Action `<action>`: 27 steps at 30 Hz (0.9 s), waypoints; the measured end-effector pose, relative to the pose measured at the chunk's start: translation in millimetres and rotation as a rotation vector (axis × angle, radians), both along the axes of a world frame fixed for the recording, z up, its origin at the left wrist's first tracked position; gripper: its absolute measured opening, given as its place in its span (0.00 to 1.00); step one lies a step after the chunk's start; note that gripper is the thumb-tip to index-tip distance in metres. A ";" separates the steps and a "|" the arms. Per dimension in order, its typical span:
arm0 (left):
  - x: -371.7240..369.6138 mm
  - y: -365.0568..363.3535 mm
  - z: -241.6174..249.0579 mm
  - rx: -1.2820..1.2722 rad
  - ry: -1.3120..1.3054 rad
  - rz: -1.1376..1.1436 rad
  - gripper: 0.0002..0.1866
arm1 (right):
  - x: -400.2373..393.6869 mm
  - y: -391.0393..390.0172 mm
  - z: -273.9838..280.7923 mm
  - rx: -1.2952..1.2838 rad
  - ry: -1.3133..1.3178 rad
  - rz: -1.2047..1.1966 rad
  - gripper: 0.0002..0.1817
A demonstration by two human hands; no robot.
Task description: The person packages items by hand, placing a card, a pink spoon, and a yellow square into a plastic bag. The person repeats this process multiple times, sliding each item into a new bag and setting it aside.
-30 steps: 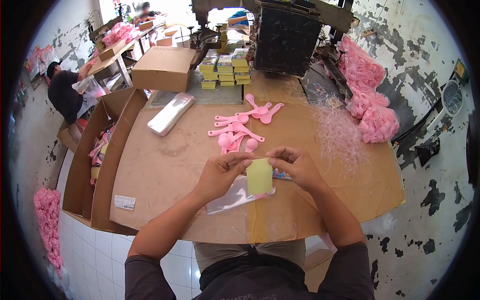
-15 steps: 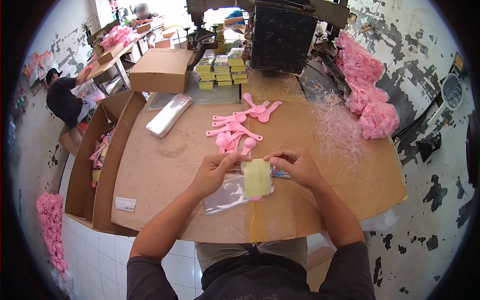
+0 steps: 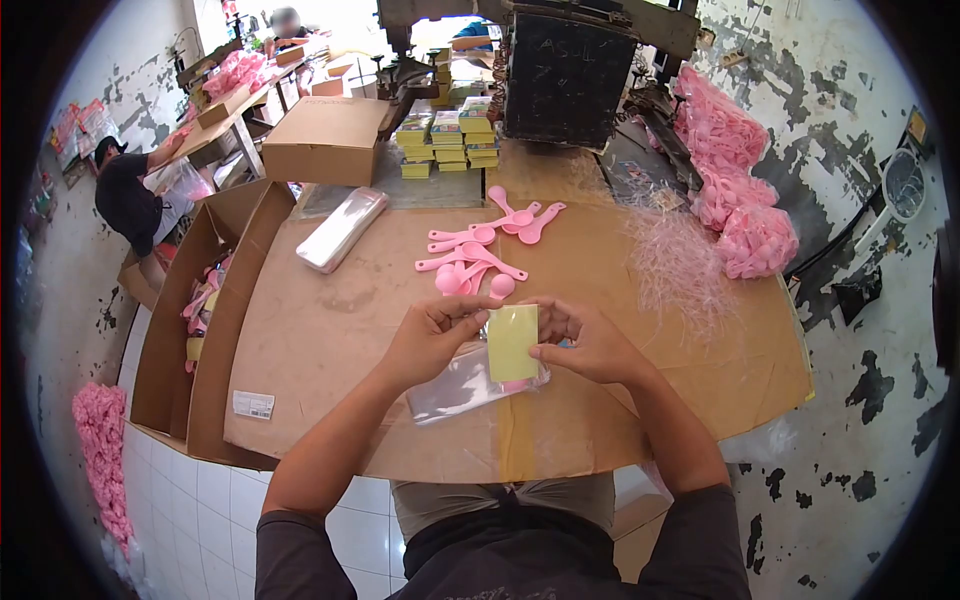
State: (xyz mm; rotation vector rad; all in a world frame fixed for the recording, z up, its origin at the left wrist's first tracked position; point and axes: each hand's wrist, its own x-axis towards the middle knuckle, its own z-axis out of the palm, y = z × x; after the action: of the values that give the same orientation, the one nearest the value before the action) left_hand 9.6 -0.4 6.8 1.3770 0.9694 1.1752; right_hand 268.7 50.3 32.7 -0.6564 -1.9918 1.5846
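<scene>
Between my hands is a yellow card (image 3: 512,345), held upright above the table's front part; its surface looks glossy. My left hand (image 3: 435,335) pinches its top left corner with thumb and forefinger. My right hand (image 3: 580,340) has its thumb on the card's right edge, with the other fingers curled behind it. Under and left of the card lies a clear plastic bag (image 3: 445,393). A bit of pink shows just below the card, mostly hidden. Beyond my hands lies a loose pile of pink measuring spoons (image 3: 470,255).
A stack of clear bags (image 3: 342,230) lies on the cardboard-covered table (image 3: 330,340). Behind are stacked cards (image 3: 450,135), a closed carton (image 3: 325,135) and a black machine block (image 3: 568,80). Pink bundles (image 3: 750,240) and plastic shreds (image 3: 685,260) sit right. An open carton (image 3: 225,330) and a co-worker (image 3: 130,195) are left.
The yellow card has risen slightly. My right hand has shifted from the card's top right corner to its right edge, thumb lower. My left hand stays at the top left.
</scene>
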 end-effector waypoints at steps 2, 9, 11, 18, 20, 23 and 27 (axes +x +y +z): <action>3.6 -2.7 5.0 0.022 -0.101 0.041 0.17 | 3.0 6.6 -9.8 0.023 -0.022 -0.011 0.26; -13.9 -4.0 17.9 -0.071 0.082 -0.054 0.21 | -5.9 8.1 11.5 -0.027 0.216 -0.116 0.25; -28.8 1.8 27.3 -0.054 0.051 0.035 0.19 | 4.8 14.9 12.5 0.158 0.040 -0.207 0.23; -97.1 17.7 59.4 0.530 -0.760 0.970 0.30 | 32.4 28.8 -3.8 0.332 -0.213 -0.347 0.23; -105.2 28.0 37.6 0.444 -0.624 0.913 0.28 | 32.0 29.7 -3.2 0.387 -0.294 -0.368 0.23; -79.0 30.9 8.7 0.234 -0.169 0.656 0.24 | 38.1 34.4 -8.7 0.671 -0.427 -0.333 0.22; -31.8 9.3 10.4 0.158 0.628 0.276 0.19 | 50.2 37.6 -16.6 0.687 -0.546 -0.209 0.22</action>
State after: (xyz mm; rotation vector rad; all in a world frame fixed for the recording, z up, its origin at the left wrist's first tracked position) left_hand -22.2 8.9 17.2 1.8352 1.5731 1.0461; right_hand 318.9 87.9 16.1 -1.0236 -2.5391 0.5450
